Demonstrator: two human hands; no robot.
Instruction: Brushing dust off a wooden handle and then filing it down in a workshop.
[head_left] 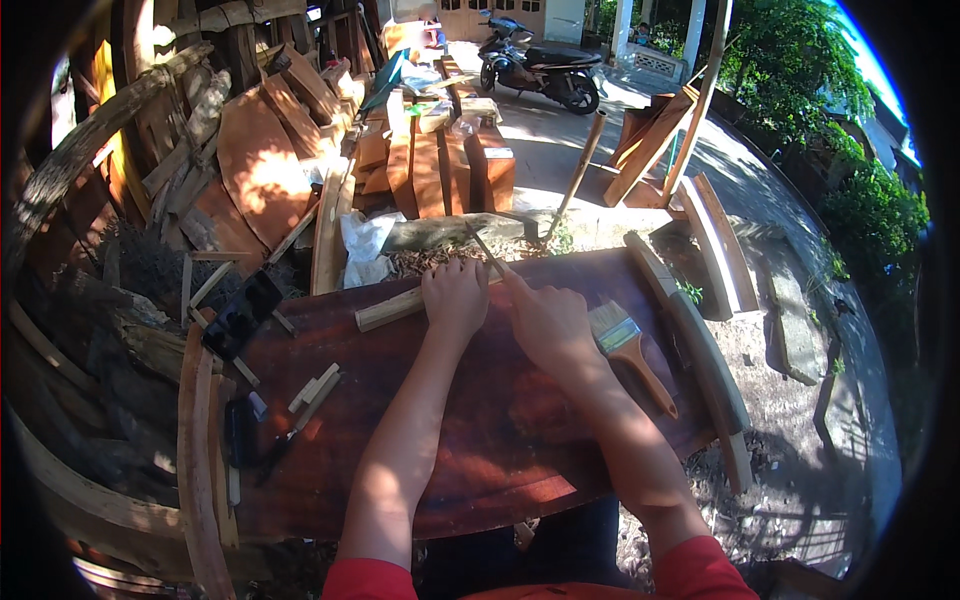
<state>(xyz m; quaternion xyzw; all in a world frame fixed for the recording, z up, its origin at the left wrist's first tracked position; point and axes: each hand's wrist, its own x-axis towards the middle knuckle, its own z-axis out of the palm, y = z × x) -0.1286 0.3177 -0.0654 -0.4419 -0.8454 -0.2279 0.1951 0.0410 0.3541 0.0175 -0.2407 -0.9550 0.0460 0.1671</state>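
My left hand (455,297) is closed around a pale wooden stick (390,309), pressing it on the dark red-brown tabletop (460,430). Just to its right, my right hand (550,320) grips a slim knife-like tool (486,248), whose narrow dark blade points away and to the left. The forefinger lies along the tool, and its handle is hidden in my palm. A flat paintbrush (640,365) with a wooden handle lies right of my right hand. On the left part of the tabletop are small light wood pieces (314,388) beside a slender tool (316,404).
A dark phone-like device (242,312) stands tilted at the table's left edge, with a black object (240,432) below it. Curved wooden rails (690,350) line the right side. Wood blocks (430,170) and slabs (262,165) are piled beyond; a motorbike (540,65) is parked behind.
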